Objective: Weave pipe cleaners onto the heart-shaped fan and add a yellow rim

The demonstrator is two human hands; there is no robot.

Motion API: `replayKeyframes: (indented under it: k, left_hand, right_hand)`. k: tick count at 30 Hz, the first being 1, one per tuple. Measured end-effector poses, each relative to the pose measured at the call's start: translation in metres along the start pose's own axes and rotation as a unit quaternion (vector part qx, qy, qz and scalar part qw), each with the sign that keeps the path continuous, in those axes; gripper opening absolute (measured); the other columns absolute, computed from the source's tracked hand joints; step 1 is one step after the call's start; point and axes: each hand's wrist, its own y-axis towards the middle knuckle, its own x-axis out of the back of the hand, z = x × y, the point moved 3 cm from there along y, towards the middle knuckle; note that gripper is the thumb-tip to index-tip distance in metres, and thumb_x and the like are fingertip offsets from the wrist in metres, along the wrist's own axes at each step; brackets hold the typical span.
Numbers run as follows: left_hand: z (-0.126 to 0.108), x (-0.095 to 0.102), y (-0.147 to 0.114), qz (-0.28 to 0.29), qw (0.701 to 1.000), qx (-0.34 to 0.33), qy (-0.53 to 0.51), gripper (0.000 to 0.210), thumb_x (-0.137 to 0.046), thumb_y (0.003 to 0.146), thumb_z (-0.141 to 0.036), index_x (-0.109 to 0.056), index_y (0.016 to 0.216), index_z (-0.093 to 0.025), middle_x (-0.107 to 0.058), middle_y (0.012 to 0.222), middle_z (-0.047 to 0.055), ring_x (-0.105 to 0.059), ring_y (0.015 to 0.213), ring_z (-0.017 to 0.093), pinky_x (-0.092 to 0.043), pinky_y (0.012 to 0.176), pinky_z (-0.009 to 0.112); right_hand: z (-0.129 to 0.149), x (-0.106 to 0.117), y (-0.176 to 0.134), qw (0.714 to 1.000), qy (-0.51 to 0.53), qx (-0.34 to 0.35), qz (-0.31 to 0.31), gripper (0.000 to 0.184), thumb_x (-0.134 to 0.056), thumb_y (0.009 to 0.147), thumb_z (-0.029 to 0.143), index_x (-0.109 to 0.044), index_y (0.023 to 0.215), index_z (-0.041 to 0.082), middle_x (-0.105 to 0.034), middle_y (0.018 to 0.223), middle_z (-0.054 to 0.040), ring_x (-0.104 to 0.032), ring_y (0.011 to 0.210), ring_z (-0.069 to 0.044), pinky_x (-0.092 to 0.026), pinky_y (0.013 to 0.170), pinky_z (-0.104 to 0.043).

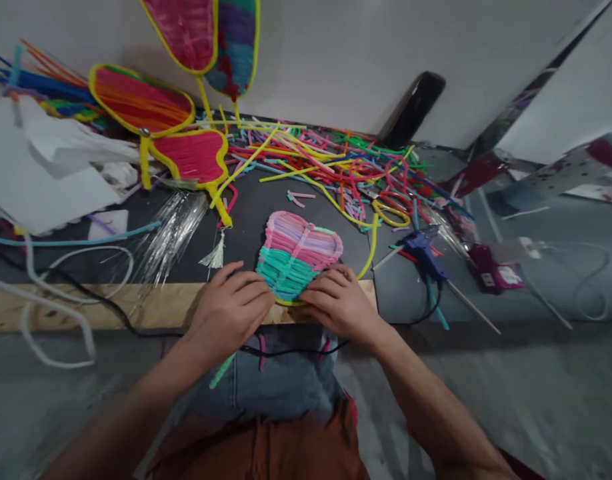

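Note:
Between my hands, at the table's front edge, lies a heart-shaped pipe-cleaner piece (301, 253), striped pink and lilac above and teal below. A strip of yellow shows along its bottom tip. My left hand (236, 300) has its fingers curled on the lower left edge. On the lower right edge, my right hand (339, 300) grips with bent fingers; both sets of fingertips are partly hidden. A yellow pipe cleaner (371, 247) stands out just beyond my right hand. Loose pipe cleaners, one of them green (222, 371), lie on my lap.
Butterfly-like pipe-cleaner shapes (191, 157) and silver tinsel (171, 227) are at the left. A heap of cut pipe cleaners (316, 157) spreads behind, with scissors (393, 208). To the right are a blue glue gun (426, 253) and its black cord. White paper (46, 173) lies far left.

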Motion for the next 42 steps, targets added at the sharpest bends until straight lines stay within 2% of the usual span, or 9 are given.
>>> replayKeyframes:
  k: [6,10,14,17,21,33,36,40,42]
  left_hand:
    - [0.006,-0.003,0.009,0.058,0.998,-0.029,0.022,0.013,-0.05,0.089,-0.02,-0.063,0.088,-0.024,-0.067,0.09,-0.001,-0.056,0.098,0.018,-0.033,0.1,0.046]
    - [0.011,-0.005,0.013,0.085,0.994,-0.055,0.03,0.012,-0.052,0.087,-0.02,-0.063,0.09,-0.024,-0.065,0.091,0.002,-0.053,0.104,0.021,-0.031,0.101,0.047]
    - [0.012,-0.008,0.015,0.097,0.993,-0.061,0.027,0.012,-0.053,0.086,-0.02,-0.063,0.092,-0.023,-0.065,0.094,0.003,-0.051,0.105,0.021,-0.031,0.101,0.047]
    - [0.012,-0.007,0.016,0.1,0.993,-0.06,0.02,0.012,-0.053,0.087,-0.021,-0.063,0.092,-0.023,-0.065,0.093,0.003,-0.051,0.106,0.021,-0.03,0.101,0.047]
    - [0.013,-0.006,0.018,0.091,0.995,-0.047,-0.003,0.013,-0.051,0.088,-0.024,-0.064,0.088,-0.022,-0.064,0.091,0.004,-0.051,0.104,0.021,-0.031,0.101,0.045]
    - [0.017,-0.005,0.021,0.086,0.994,-0.043,-0.046,0.012,-0.055,0.085,-0.022,-0.066,0.088,-0.026,-0.063,0.09,0.002,-0.05,0.104,0.022,-0.032,0.097,0.046]
    - [0.016,0.002,0.015,0.06,0.997,-0.014,-0.048,0.012,-0.055,0.085,-0.023,-0.065,0.091,-0.024,-0.063,0.091,0.003,-0.052,0.102,0.022,-0.035,0.096,0.044]
    - [0.013,0.015,-0.008,-0.015,0.993,0.105,-0.05,0.016,-0.05,0.088,-0.026,-0.062,0.095,-0.018,-0.064,0.09,0.006,-0.056,0.088,0.019,-0.045,0.081,0.033]
    - [0.006,0.019,-0.023,-0.025,0.989,0.134,-0.06,0.017,-0.047,0.09,-0.027,-0.061,0.093,-0.019,-0.064,0.088,0.005,-0.058,0.084,0.018,-0.046,0.078,0.03]
  right_hand:
    - [-0.007,0.011,-0.005,0.999,-0.043,0.012,-0.006,0.015,-0.052,0.089,0.019,-0.065,0.091,0.024,-0.07,0.089,0.0005,-0.053,0.088,-0.015,-0.031,0.091,-0.038]
    - [-0.004,0.018,-0.016,0.996,-0.067,-0.016,-0.06,0.014,-0.056,0.086,0.015,-0.065,0.093,0.023,-0.069,0.095,-0.0012,-0.052,0.093,-0.018,-0.034,0.088,-0.038]
    - [0.009,0.015,-0.027,0.992,-0.043,-0.044,-0.109,0.016,-0.057,0.085,0.013,-0.064,0.097,0.021,-0.067,0.092,-0.0038,-0.051,0.086,-0.017,-0.04,0.08,-0.032]
    - [0.015,0.007,-0.026,0.996,-0.023,-0.048,-0.076,0.015,-0.056,0.087,0.015,-0.064,0.098,0.02,-0.067,0.089,-0.0043,-0.051,0.078,-0.016,-0.041,0.073,-0.031]
    - [0.012,0.002,-0.016,0.998,-0.032,-0.047,-0.029,0.015,-0.055,0.088,0.019,-0.066,0.098,0.021,-0.068,0.092,-0.0039,-0.051,0.081,-0.017,-0.038,0.07,-0.032]
    - [0.011,-0.005,-0.007,0.998,-0.053,-0.033,0.023,0.012,-0.052,0.089,0.02,-0.064,0.094,0.019,-0.066,0.088,-0.004,-0.047,0.08,-0.019,-0.031,0.071,-0.035]
    - [0.009,-0.001,-0.004,0.996,-0.084,-0.01,0.029,0.013,-0.051,0.089,0.018,-0.063,0.093,0.019,-0.065,0.085,-0.0041,-0.046,0.08,-0.02,-0.031,0.077,-0.037]
    - [-0.01,0.015,0.001,0.993,-0.116,-0.013,-0.024,0.016,-0.049,0.088,0.015,-0.063,0.092,0.02,-0.065,0.086,-0.004,-0.047,0.083,-0.02,-0.031,0.082,-0.037]
    - [-0.023,0.023,0.003,0.989,-0.133,-0.034,-0.055,0.016,-0.049,0.087,0.012,-0.063,0.089,0.021,-0.065,0.086,-0.0038,-0.048,0.084,-0.019,-0.031,0.082,-0.036]
